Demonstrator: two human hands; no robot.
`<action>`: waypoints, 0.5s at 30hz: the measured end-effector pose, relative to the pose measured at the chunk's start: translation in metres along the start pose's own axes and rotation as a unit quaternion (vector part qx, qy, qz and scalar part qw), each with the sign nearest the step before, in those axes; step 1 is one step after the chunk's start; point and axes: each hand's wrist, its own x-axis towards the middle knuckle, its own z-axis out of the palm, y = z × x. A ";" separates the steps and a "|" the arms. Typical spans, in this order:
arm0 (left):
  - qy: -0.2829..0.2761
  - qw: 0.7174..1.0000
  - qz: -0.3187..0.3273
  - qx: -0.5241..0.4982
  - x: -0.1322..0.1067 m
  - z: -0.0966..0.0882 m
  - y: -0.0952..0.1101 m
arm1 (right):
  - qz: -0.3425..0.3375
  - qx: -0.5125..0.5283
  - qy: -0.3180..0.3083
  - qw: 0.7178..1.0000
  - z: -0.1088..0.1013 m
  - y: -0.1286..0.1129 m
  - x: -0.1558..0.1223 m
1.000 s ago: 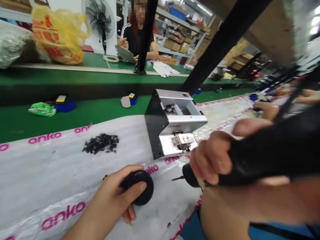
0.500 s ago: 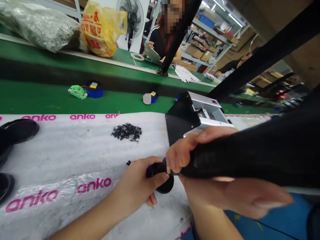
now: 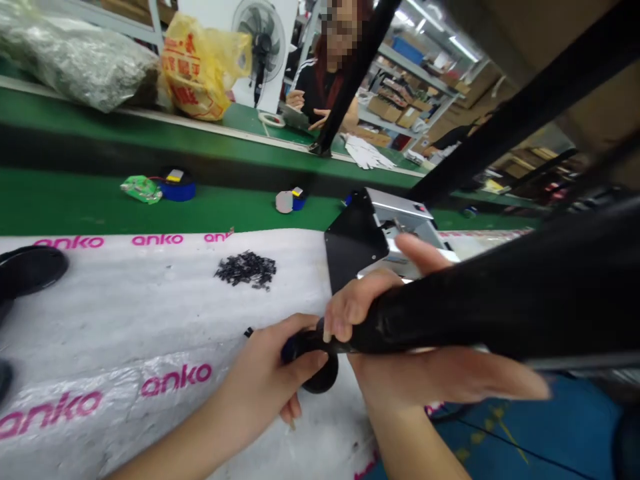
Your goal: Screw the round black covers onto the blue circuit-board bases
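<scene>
Quick note from my end: my left hand is clamped around the round black part, thumb over the top and fingers under its edge. The part sits low on the white foam sheet, just in front of the black side of the silver feeder machine.

My right hand is wrapped tight round the black electric screwdriver. One finger sticks out straight along its top.

Change: a second ago the driver nose was off to the right of the part, bit showing and clear of it. Now the nose is right down on the part, between both hands. The bit itself is hidden, so I can't tell whether it is seated in a screw. In the last half second almost nothing moves; both hands stay put, so I read this as the driving contact being made and held.

The loose pile of black screws is well apart on the foam. Another black round part lies at the far left. On the green belt are a green circuit board and a blue part. A co-worker sits across the belt.
</scene>
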 end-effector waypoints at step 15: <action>0.040 0.889 0.237 0.390 0.007 -0.022 -0.007 | -0.076 -0.138 0.130 0.979 -0.085 -0.022 0.034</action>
